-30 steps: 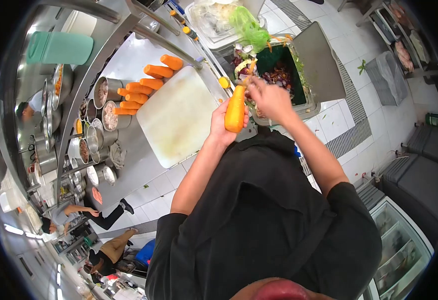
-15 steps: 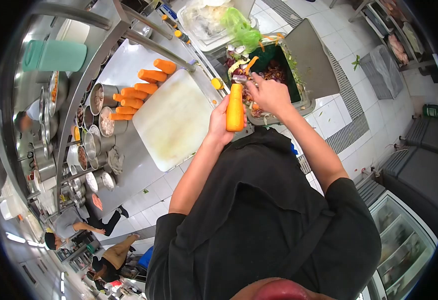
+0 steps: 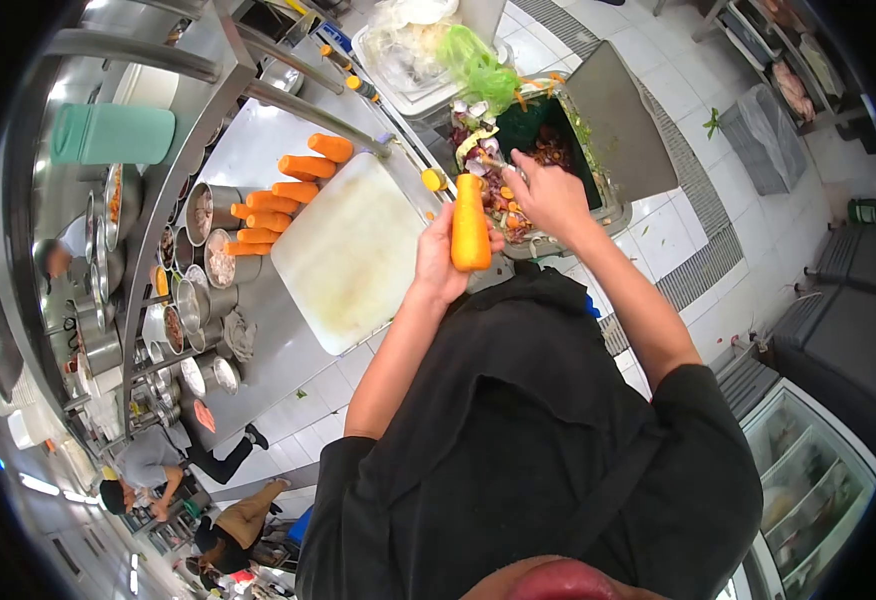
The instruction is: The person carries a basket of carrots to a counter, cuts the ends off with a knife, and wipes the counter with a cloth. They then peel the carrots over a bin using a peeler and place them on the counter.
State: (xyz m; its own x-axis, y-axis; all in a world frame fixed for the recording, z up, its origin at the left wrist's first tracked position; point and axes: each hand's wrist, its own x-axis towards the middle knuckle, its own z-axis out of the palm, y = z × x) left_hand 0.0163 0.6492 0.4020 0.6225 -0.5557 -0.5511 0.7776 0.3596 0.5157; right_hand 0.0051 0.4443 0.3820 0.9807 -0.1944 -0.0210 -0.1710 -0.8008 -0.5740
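Note:
My left hand [image 3: 440,262] is wrapped round a smooth orange carrot [image 3: 470,232], its narrow end pointing away from me. Just right of the carrot, my right hand [image 3: 550,200] is closed on a slim tool [image 3: 498,163], which looks like a peeler; its working end is hard to make out. Both hands are over the near edge of an open bin [image 3: 613,208] containing vegetable scraps [image 3: 510,205]. Several more carrots [image 3: 268,202] lie in a row beside a white cutting board [image 3: 353,255] on the steel counter to the left.
Metal pots [image 3: 213,212] of ingredients stand along the counter, below a steel shelf rail [image 3: 138,52]. A green plastic bag [image 3: 476,68] lies behind the bin. A grey waste basket [image 3: 763,145] stands on the floor at right. Two people [image 3: 148,460] are at lower left.
My right hand has shifted slightly right and down, away from the carrot's tip, and the slim tool shows more clearly. The carrot stays in my left hand. The view has tilted a little.

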